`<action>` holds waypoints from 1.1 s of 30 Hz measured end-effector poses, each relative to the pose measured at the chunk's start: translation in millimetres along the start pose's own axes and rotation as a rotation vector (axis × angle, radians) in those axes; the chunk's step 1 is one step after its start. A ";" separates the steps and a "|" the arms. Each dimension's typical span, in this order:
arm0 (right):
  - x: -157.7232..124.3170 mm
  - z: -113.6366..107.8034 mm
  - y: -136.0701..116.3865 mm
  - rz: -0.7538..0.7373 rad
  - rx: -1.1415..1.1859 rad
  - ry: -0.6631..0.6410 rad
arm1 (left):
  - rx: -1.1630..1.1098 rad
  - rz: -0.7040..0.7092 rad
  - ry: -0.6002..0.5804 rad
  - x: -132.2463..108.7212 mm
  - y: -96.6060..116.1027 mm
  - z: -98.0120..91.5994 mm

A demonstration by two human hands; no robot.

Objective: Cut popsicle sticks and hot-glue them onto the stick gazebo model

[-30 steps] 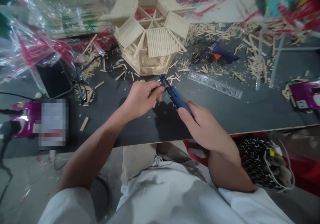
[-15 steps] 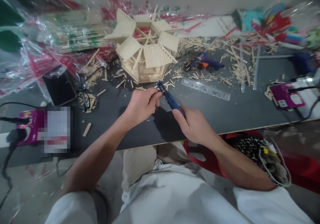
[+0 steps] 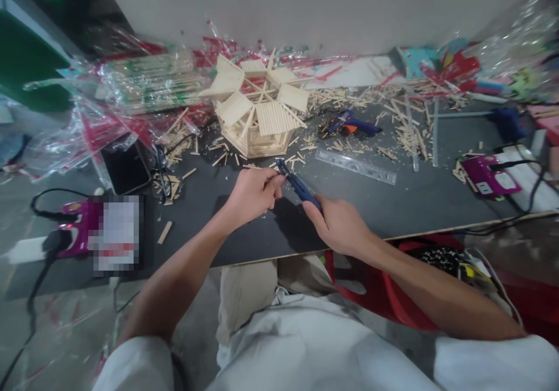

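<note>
Stick scraps (image 3: 410,138) on tabletop (image 3: 414,196) around cutter (image 3: 301,186)

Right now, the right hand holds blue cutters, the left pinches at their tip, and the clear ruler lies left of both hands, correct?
No: in the head view the clear ruler lies to the right of both hands. The right hand does hold the blue cutters, the left hand pinching at their tip.

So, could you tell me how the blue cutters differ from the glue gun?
The cutters are gripped in the right hand, tip at the left hand; the glue gun lies untouched among stick offcuts. The cutters look all blue; the glue gun has an orange part. Both are blue.
</note>
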State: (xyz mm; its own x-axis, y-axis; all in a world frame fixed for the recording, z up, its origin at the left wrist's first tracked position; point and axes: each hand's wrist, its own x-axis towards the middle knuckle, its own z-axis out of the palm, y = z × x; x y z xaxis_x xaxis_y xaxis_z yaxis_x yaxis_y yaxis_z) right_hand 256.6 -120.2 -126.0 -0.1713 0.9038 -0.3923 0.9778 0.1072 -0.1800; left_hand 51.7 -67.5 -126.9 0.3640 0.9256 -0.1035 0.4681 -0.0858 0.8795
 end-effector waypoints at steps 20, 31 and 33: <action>0.9 10.6 31.1 0.000 -0.176 0.227 | -0.357 0.020 -0.114 2.7 -1.6 -2.4; 3.3 35.2 29.1 -0.316 -0.245 0.466 | -0.484 0.064 -0.011 9.1 -12.2 -19.6; 5.5 38.3 27.1 -0.337 -0.203 0.472 | -0.478 0.064 -0.005 10.3 -14.1 -20.2</action>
State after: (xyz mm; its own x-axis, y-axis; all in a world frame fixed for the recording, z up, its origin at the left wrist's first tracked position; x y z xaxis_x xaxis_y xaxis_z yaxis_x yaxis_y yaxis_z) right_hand 277.6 -128.3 -167.6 -0.4488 0.8872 0.1069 0.8904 0.4541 -0.0305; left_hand 32.6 -49.3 -130.9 0.3841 0.9223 -0.0434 0.0223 0.0377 0.9990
